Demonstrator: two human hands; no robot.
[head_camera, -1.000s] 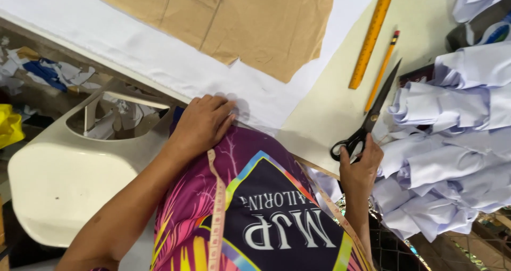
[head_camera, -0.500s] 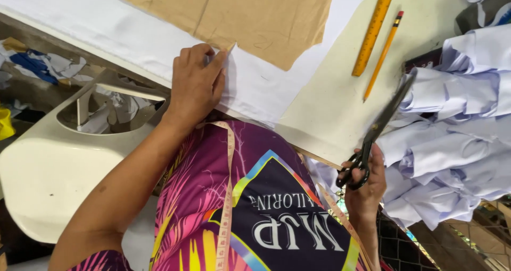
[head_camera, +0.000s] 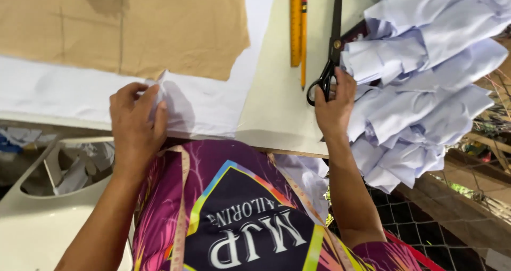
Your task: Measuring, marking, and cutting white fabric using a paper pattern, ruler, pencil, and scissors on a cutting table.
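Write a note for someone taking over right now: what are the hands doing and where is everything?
Left hand: pinching the near edge of the white cloth on the table.
Right hand: on the handles of the black scissors, which lie flat on the table with blades pointing away.
Brown paper pattern lies on the cloth. Yellow ruler and pencil lie left of the scissors. Folded pale pieces are piled on the right.
Done: pattern laid on cloth.
Left: no cut shows along the pattern yet.

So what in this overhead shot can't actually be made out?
Head view only:
- Scissors: blade tips cut off by the top edge; handle partly behind the right hand.
- Yellow ruler: far end cut off by the top edge.
- White fabric: the edge pinched by the left hand is hidden by fingers.
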